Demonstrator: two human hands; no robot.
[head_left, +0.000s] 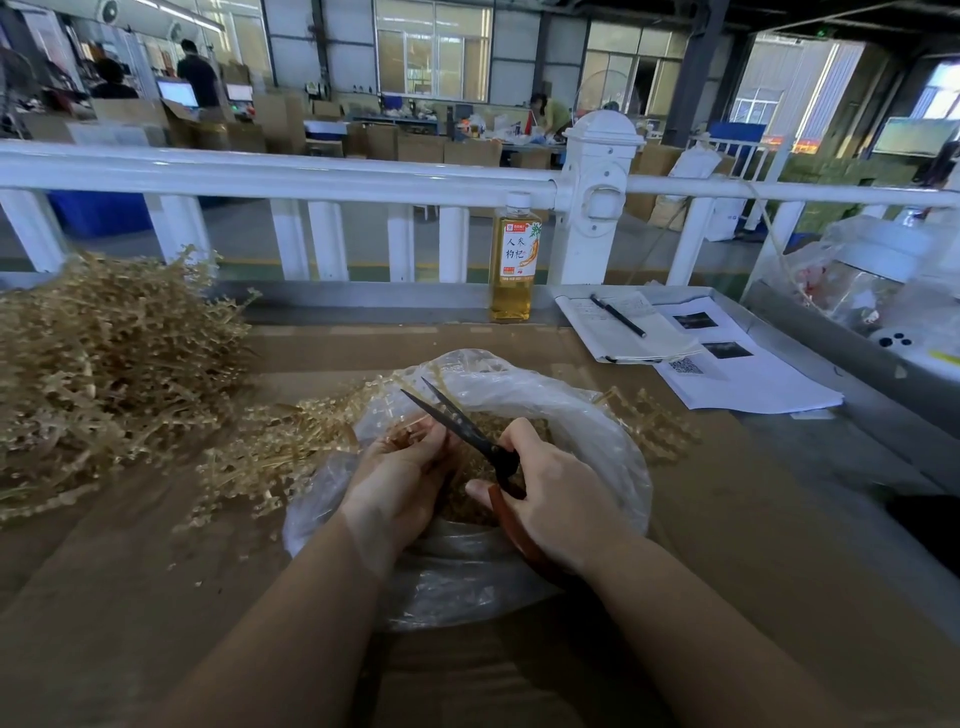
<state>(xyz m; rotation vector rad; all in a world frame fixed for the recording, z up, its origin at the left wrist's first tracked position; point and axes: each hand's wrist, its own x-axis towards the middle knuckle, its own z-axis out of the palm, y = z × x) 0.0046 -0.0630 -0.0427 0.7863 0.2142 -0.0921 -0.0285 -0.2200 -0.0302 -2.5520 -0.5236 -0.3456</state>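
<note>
Your L hand (401, 475) pinches a light, brittle-looking sprig (406, 434) over the bag (589, 410), R hand (556, 493) grips the scissors (460, 422), blades apart, so hold it gently, close to the cut.

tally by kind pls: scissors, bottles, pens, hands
scissors: 1
bottle: 1
pen: 1
hands: 2, left hand pinching sprigs, right hand gripping the scissors
total: 5

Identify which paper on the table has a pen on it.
The lined notebook beside the drink bottle holds the pen; the printed sheets hold none.
</note>
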